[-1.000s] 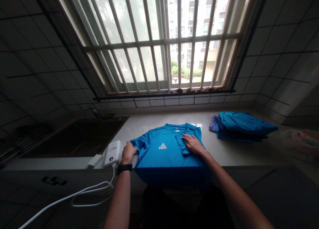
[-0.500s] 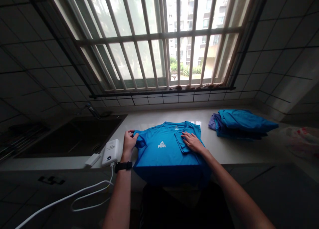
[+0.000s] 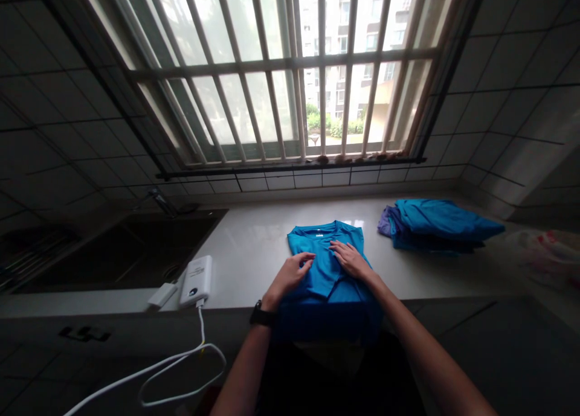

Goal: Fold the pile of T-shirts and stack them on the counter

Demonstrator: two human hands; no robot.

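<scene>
Counter (image 3: pixel 254 241) | power bank (image 3: pixel 199 274) near sink (image 3: pixel 199 226) | clothes pile (image 3: pixel 441 218) — right of shirt (image 3: pixel 322 274)

In comes the bare left hand (image 3: pixel 292 274), off the outstretched sleeve at nine o'clock and over to the middle of the shiny blue fabric shirt (image 3: pixel 322 276)! That nine o'clock side is folded inward, the white triangle-and-lettering logo gone from sight, and smooth pale countertop (image 3: pixel 254 247) shows there instead! Out at eight o'clock, the thin white cable (image 3: pixel 202 328) now shows its whole loop.
</scene>
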